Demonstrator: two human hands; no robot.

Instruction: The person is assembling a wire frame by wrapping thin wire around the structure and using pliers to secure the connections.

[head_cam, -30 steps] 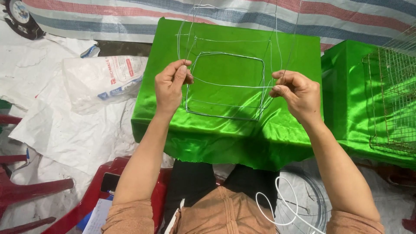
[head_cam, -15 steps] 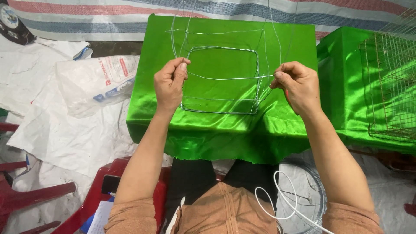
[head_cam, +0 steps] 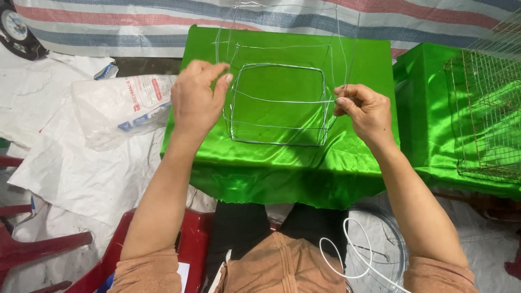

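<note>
So the biggest thing here is the green satin-covered table (head_cam: 282,168), with shiny cloth draped over its near edge and down the front. A second green-covered surface (head_cam: 429,108) sits off its right edge with a wire mesh cage (head_cam: 488,114) on top of it, and a striped tarp (head_cam: 135,21) hangs behind the far edge. White sheeting (head_cam: 76,173) covers the floor to the left, with a clear plastic bag (head_cam: 122,106) lying just beside the table's left edge and a red plastic chair (head_cam: 38,244) lower down. Held up over the middle of the table is a thin wire frame (head_cam: 278,103), basically a rounded square loop facing the camera, with a couple of cross wires running left to right and long thin wires going up past the far edge and out the top of the shot, so its long axis runs near-to-far and it points away from the person. The left hand (head_cam: 195,100) is at the loop's upper left corner, thumb and forefinger close together, looks like pinching the wire there, though I can't quite tell how tight. The right hand (head_cam: 366,111) is at the right side of the loop, fingers curled and clamped on the wire. A loose white cord (head_cam: 347,255) curls by the person's lap.
</note>
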